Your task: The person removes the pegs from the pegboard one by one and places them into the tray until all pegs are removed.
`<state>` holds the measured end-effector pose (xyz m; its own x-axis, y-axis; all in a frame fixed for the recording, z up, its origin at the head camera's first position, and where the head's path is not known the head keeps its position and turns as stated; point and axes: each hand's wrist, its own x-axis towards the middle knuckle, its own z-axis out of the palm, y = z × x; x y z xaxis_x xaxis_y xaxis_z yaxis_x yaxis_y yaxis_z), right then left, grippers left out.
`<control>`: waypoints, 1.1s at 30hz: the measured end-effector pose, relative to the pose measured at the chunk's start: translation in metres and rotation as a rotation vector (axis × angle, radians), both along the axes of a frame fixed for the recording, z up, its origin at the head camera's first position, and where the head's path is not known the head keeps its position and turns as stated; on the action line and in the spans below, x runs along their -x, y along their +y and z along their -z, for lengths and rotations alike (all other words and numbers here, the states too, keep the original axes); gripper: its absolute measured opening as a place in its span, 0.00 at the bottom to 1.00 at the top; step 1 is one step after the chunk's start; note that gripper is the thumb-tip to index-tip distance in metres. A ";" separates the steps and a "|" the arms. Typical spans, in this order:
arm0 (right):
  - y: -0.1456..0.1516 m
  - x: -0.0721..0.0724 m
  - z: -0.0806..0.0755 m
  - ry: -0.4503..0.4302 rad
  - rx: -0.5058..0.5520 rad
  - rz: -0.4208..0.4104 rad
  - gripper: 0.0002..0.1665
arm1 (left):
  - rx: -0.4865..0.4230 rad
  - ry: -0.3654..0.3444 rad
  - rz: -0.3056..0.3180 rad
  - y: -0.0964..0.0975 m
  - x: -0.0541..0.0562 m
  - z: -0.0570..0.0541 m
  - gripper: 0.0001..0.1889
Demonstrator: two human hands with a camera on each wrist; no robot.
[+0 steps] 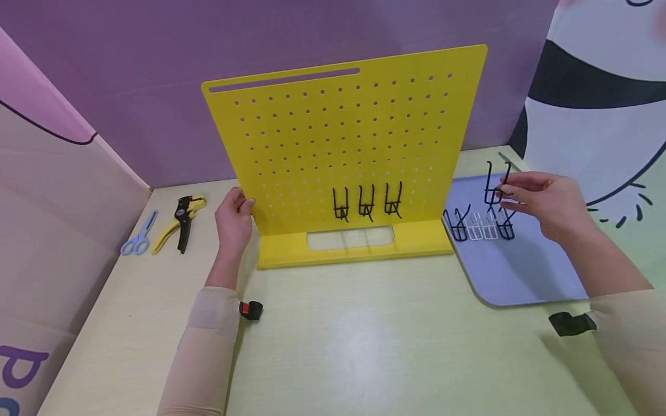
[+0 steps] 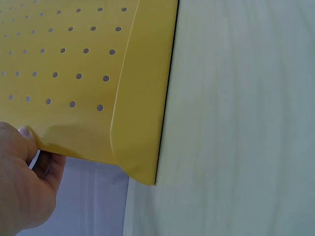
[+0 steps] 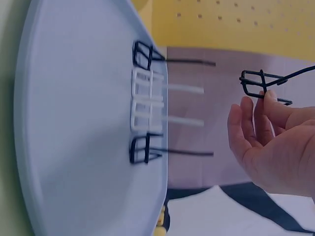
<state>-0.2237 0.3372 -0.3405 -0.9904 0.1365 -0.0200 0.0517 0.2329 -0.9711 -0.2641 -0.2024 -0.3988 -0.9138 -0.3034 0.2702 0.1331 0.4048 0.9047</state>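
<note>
My left hand [image 1: 234, 219] grips the left edge of a yellow pegboard [image 1: 291, 202], thumb on the front and fingers behind, as the left wrist view shows. Three black wire hooks [image 1: 366, 207] hang in a row low on the board. On the right, my right hand [image 1: 541, 202] pinches another black wire hook [image 3: 263, 78] between thumb and fingers, its two prongs pointing up in the head view. This hook is held above a blue-grey tray [image 1: 520, 271]. Along the tray's left part stand white hooks [image 3: 147, 115] between two black hooks [image 3: 146, 150].
Light blue scissors [image 1: 139, 240] and a yellow and black wire stripper [image 1: 182, 222] lie on the pale table [image 1: 333, 323], left of the board. The board's yellow base [image 1: 281, 251] has a cutout. A purple backdrop [image 1: 156, 115] stands behind. A thin grey tool [image 1: 507, 159] lies behind the tray.
</note>
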 end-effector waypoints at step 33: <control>0.084 0.005 0.041 -0.153 -0.077 0.108 0.21 | -0.019 -0.021 -0.005 -0.001 0.000 0.000 0.12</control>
<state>-0.2284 0.4216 -0.3813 -0.9562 0.2485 -0.1549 0.2264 0.2918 -0.9293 -0.2642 -0.2033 -0.3993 -0.9178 -0.3127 0.2447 0.1116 0.3882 0.9148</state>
